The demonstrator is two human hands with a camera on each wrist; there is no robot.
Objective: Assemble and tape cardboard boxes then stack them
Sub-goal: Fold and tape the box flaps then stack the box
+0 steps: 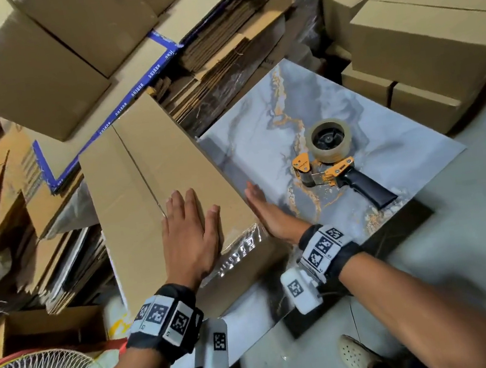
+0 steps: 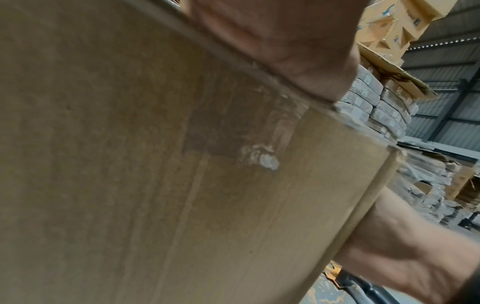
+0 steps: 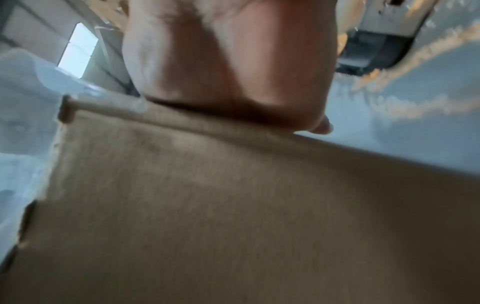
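Brown corrugated board, the assembled cardboard box (image 1: 154, 177) lies on the marbled tabletop (image 1: 260, 138), its clear tape strip (image 1: 241, 250) wrapping the near edge. The left hand (image 1: 188, 234) presses flat on top with straight fingers; the right hand (image 1: 265, 211) lies flat against the box's right side. Neither grips. The box is probably empty, so light but bulky, stiff at the edges and easily dented mid-panel; opposite sides look safest. The tape dispenser (image 1: 335, 165) rests nearby.
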